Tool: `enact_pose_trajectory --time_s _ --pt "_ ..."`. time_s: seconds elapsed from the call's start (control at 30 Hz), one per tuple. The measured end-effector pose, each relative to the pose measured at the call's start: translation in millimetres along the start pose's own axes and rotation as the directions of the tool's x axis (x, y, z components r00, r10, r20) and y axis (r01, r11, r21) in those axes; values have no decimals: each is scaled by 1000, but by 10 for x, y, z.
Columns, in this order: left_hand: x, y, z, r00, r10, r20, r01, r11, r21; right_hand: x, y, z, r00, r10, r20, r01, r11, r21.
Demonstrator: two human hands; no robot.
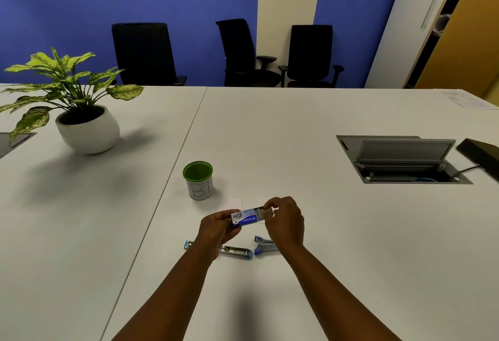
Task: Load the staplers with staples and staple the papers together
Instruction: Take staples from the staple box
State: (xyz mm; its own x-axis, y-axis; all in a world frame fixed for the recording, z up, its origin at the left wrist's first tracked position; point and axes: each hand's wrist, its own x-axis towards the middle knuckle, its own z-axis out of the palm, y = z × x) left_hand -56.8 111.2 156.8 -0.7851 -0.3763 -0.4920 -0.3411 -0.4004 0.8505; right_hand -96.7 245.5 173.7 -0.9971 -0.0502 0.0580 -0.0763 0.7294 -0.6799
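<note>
left hand (216, 228): wrapped round the sleeve end of the staple box (246, 217), box held just above the table (337, 232), long axis roughly left-right, slightly raised toward the right.
right hand (283, 222): fingertips pinched at the box's right end, where the inner tray is slid partly out; whether a staple strip is already gripped cannot be told, the pinch is hidden.
step in hand: judged as drawing a strip of staples out of the tray; neither stapler seen being loaded yet.
opened stapler (234, 250): flat on the table, just below and nearer the body than the box, folded out full length, long axis left-right, partly covered by the left wrist. channel appears exposed upward.
second stapler (266, 245): blue-tipped, just right of the first, under the right wrist, partly hidden; open or closed cannot be told.
key relation: both staplers lie directly beneath the hands, toward the body; strip axis and opened stapler axis already roughly parallel, so a short downward move is expected. right hand is nearer the second stapler; the opened one lies below the left.
papers: a faint white sheet (251, 203) is seen under the hands, edges barely distinguishable from the table.
further out: green-rimmed cup (198, 180) marked "b1" behind the hands; potted plant (81, 114) far left; open cable box (402, 160) far right.
</note>
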Motion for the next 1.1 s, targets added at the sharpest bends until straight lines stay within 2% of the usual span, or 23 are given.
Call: enact_pose_trajectory --time_s 0.2,0.37,0.73,0.93,1.1 --pt "45 -55 9 1000 6 20 -7 1000 29 18 -37 33 998 39 48 -35 995 -91" --pt "58 -72 13 1000 6 22 -7 999 49 41 -49 45 991 106 80 -100 992 -77" --pt "81 -104 26 1000 14 25 -15 999 51 49 -23 39 988 123 94 -113 988 -106" --pt "95 -133 17 999 14 37 -16 998 60 86 -5 74 974 192 121 -178 977 -117" --pt "92 -157 31 999 16 39 -20 996 85 72 -22 81 981 168 99 -150 975 -163"
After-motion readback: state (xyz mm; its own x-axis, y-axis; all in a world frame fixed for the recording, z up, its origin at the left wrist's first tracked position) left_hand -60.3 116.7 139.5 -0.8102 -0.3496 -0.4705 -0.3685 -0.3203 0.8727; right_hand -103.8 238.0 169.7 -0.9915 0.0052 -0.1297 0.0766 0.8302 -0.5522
